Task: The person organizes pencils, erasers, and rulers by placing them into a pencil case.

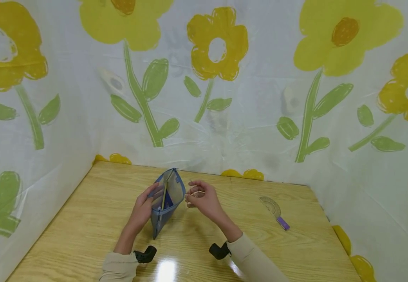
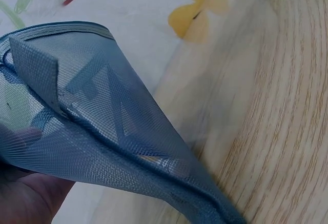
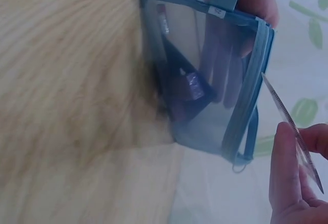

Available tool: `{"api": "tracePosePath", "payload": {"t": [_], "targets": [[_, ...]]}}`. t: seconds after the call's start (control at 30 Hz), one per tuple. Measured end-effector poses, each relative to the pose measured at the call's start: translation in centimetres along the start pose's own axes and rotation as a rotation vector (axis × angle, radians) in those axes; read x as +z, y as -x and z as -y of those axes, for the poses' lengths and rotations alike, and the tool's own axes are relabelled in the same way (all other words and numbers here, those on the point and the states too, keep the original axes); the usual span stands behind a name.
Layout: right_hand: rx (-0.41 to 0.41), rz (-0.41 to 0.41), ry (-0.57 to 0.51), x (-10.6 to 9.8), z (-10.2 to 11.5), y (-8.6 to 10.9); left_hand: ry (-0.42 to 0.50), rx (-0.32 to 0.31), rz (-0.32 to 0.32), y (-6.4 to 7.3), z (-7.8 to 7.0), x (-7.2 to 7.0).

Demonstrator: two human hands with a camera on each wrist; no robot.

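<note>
My left hand [image 1: 142,209] grips a blue mesh zip pouch [image 1: 161,219] by its side, with the pouch's mouth spread apart and facing up. Through the mesh in the right wrist view a dark blue triangular shape [image 3: 179,70] shows inside, along with a small shiny wrapped item [image 3: 195,85]. My right hand [image 1: 204,199] is just right of the pouch's mouth. Between thumb and fingers it pinches a thin clear ruler-like piece [image 3: 292,115] with tick marks, seen nearly edge-on in the right wrist view. One tip of that piece is right at the pouch's zipper edge [image 3: 256,75].
On the wooden table [image 1: 94,211], to the right, lie a clear protractor [image 1: 271,205] and a small purple-and-white block [image 1: 282,223] touching its lower end. A white flower-printed sheet [image 1: 253,129] encloses the table at the back and sides.
</note>
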State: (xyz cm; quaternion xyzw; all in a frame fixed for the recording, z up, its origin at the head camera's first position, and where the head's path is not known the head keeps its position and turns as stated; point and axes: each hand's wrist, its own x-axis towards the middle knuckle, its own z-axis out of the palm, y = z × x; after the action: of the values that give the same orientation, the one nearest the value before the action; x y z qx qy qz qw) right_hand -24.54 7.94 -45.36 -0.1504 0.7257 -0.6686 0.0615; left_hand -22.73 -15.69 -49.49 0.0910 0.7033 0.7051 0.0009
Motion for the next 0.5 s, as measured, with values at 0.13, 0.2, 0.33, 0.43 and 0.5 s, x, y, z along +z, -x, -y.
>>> {"api": "tracePosePath", "payload": {"t": [0.13, 0.2, 0.33, 0.43, 0.5], "targets": [[-0.039, -0.001, 0.039, 0.7, 0.4, -1.1, 0.009, -0.007, -0.005, 0.0, -0.1, 0.1], [-0.052, -0.01, 0.058, 1.0, 0.7, -1.6, 0.018, -0.009, -0.006, 0.1, -0.2, 0.2], [-0.046, -0.028, 0.08, 1.6, 1.1, -2.5, 0.026, -0.006, -0.008, 0.2, -0.1, 0.2], [-0.04, -0.034, 0.095, 2.0, 1.2, -3.2, 0.031, -0.003, -0.006, 0.1, -0.1, 0.2], [-0.027, -0.04, 0.102, 2.3, 1.3, -3.5, 0.038, -0.003, -0.005, 0.1, 0.0, 0.2]]}}
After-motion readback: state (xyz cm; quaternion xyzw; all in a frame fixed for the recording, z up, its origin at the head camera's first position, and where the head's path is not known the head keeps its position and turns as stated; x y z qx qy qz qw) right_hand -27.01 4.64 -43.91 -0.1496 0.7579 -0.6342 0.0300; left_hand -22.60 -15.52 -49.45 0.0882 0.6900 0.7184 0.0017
